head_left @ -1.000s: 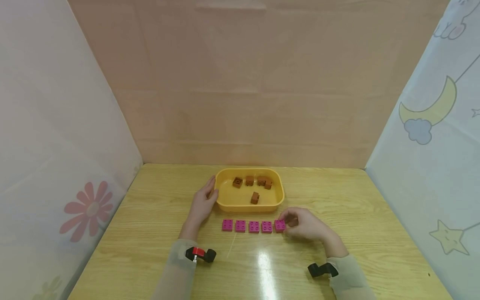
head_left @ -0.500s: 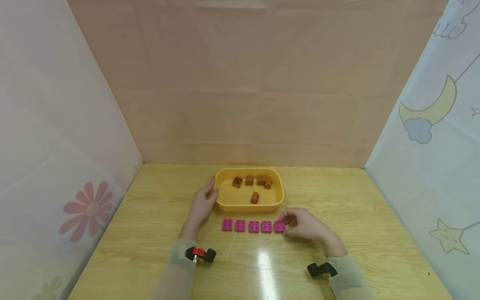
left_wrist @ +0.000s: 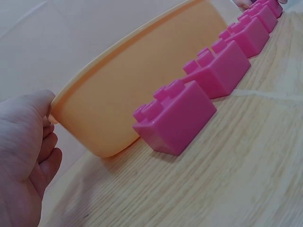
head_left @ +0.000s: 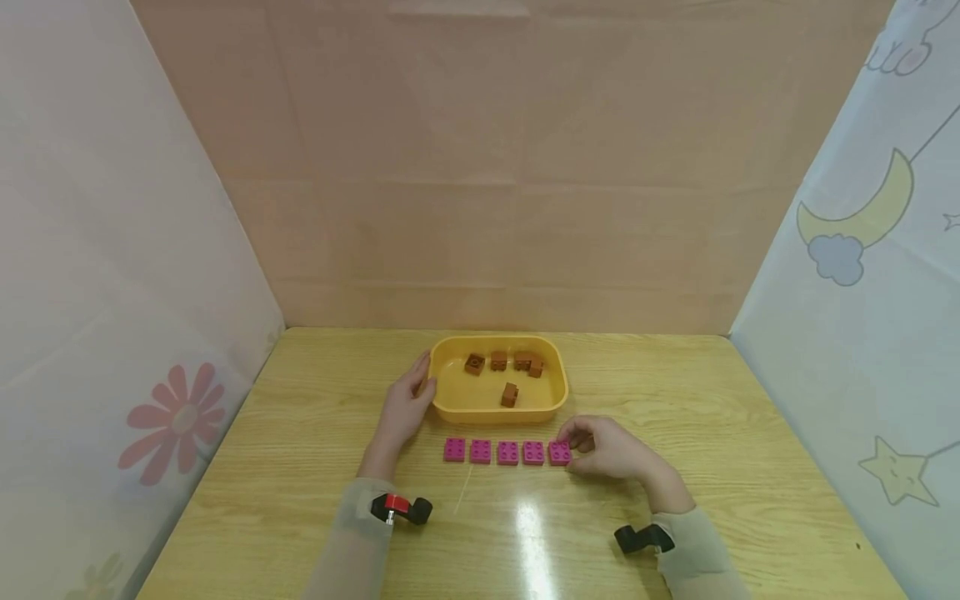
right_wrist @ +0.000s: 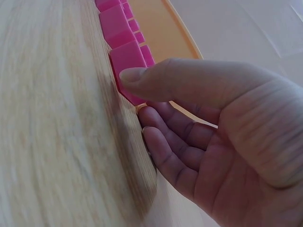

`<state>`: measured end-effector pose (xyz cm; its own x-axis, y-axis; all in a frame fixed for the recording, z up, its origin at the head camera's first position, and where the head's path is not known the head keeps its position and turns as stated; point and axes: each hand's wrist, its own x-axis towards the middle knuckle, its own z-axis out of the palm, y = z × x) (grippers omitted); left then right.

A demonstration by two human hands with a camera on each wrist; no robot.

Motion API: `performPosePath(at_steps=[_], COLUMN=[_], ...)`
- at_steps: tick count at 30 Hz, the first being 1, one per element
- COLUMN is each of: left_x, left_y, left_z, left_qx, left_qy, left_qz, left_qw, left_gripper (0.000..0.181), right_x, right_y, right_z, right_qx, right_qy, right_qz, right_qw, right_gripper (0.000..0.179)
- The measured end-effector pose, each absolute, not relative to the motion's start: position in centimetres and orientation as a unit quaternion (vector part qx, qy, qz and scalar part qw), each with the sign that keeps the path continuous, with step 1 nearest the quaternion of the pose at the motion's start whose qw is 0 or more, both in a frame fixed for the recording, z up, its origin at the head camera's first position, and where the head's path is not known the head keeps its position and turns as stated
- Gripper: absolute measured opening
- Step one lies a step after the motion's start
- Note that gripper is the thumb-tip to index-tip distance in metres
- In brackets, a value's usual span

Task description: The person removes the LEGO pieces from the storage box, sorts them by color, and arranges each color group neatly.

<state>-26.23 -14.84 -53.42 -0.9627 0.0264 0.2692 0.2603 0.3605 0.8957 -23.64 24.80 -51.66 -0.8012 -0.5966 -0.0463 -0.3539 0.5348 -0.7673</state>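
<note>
Several pink toy building blocks (head_left: 507,452) stand studs up in a row on the table. At the right end of that row my right hand (head_left: 611,450) pinches the last pink block (right_wrist: 128,66), its thumb on the near side and the other fingers curled behind. Beyond the row sits a yellow plastic tray (head_left: 498,416) holding several brown toy blocks (head_left: 510,395). My left hand (head_left: 405,408) grips the tray's left end, thumb at the rim. In the left wrist view its fingers (left_wrist: 49,163) curl below the rim, outside the wall.
The wooden table (head_left: 315,417) runs back to a plain beige cloth wall (head_left: 487,208). White patterned cloths hang at the left (head_left: 112,250) and right (head_left: 862,333). Each wrist bears a black camera mount, one on the left (head_left: 402,507) and one on the right (head_left: 645,540).
</note>
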Motion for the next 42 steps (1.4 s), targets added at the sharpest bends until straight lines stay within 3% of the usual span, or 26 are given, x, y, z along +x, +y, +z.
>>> performPosePath(at_steps=[28,42], left_x=[-26.3,-26.1], left_y=[-14.7,-14.8], left_z=[-53.4,-53.4], left_qx=[-0.090,-0.088], left_qy=[-0.816,-0.814], left_qz=[-0.561,-0.565], left_qw=[0.107,0.105], left_gripper=[0.052,0.053], right_x=[-23.4,-23.5], right_y=[25.6,27.1], right_z=[-51.2,-49.9], right_qx=[-0.274,-0.271], right_qy=[0.857,0.844], right_qz=[-0.405,-0.441], right_qw=[0.162,0.140], right_gripper=[0.044,0.047])
